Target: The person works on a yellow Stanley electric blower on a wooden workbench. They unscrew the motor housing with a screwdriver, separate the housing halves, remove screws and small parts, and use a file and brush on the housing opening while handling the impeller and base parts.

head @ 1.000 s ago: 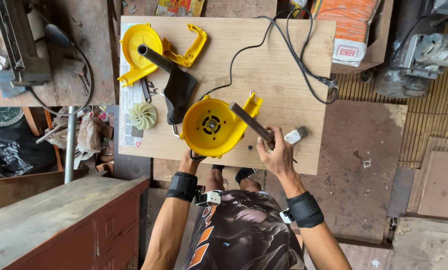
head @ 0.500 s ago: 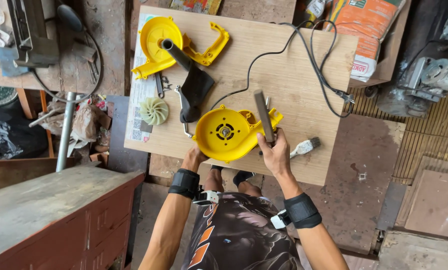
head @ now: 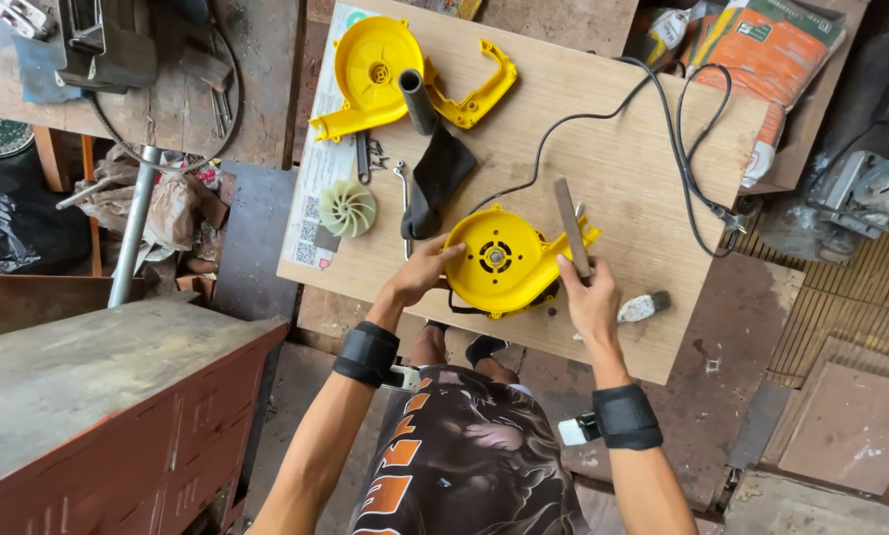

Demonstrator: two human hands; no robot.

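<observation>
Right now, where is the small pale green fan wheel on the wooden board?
In the head view, the fan wheel lies on the board's left part, beside a printed paper sheet, left of the black nozzle.

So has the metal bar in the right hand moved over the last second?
Yes. The flat metal bar in the right hand swung from slanting across the yellow housing to nearly upright at its right edge.

The right hand (head: 591,297) has swung the flat file (head: 570,226) upright beside the yellow housing (head: 502,260).
</observation>
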